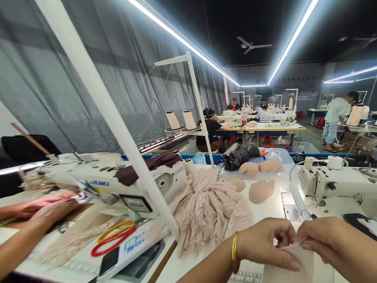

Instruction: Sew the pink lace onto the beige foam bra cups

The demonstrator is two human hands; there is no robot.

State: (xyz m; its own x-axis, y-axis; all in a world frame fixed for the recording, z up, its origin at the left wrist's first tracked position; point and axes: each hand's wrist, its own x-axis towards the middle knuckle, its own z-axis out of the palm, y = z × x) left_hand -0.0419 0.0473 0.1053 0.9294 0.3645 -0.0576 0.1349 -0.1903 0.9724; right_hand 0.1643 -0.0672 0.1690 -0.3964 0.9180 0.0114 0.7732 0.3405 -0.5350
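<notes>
At the lower right, my left hand (266, 241), with a gold bracelet (234, 251) on its wrist, pinches a thin pale beige fabric piece (297, 261). My right hand (326, 237) grips the same piece by its top edge, fingertips close to the left hand's. The fabric hangs over the white table below both hands. Just beyond them stands a white sewing machine (318, 186), its needle area near my knuckles. A heap of beige lace fabric (206, 208) lies to the left. Two beige rounded pads (261, 192) (237, 184) rest behind it.
A clear plastic tray (284, 159) holds stacked pads and a black plastic bundle (241, 156). On the left, a co-worker's hands (50, 206) work at a JUKI machine (100, 181). Red-and-yellow-handled scissors (113, 237) lie there. A white thread-stand pole (197, 94) rises behind the lace.
</notes>
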